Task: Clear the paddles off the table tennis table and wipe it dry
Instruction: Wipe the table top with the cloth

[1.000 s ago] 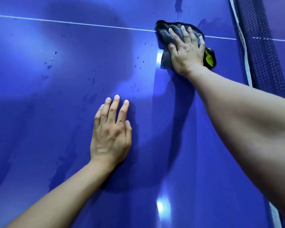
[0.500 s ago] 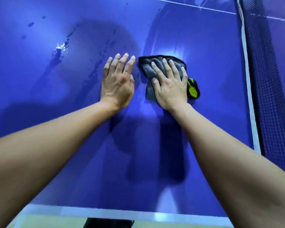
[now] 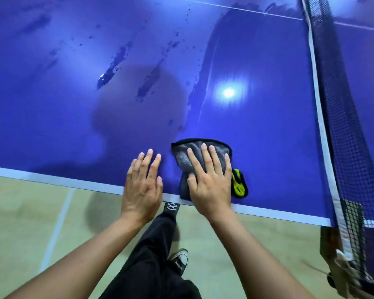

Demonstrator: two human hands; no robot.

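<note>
The blue table tennis table [image 3: 257,137] fills the upper part of the view, its white near edge running left to right. A grey cloth [image 3: 181,155] with a black hem and a yellow-green tag lies at that edge. My right hand [image 3: 209,180] presses flat on the cloth with straight, spread fingers. Just left of it, my left hand [image 3: 144,184] rests flat on the bare table edge. Dark water streaks and droplets [image 3: 112,67] remain on the surface further in. No paddles are in view.
The dark net [image 3: 341,126] with its white band runs down the right side to a clamp post [image 3: 341,255] at the table edge. Below the edge lie a pale floor with white lines, my black trouser leg [image 3: 151,255] and a black sneaker.
My right hand has dragged the cloth from far out on the table back to the near edge. My left hand has come back alongside it, and the floor is now in view.
</note>
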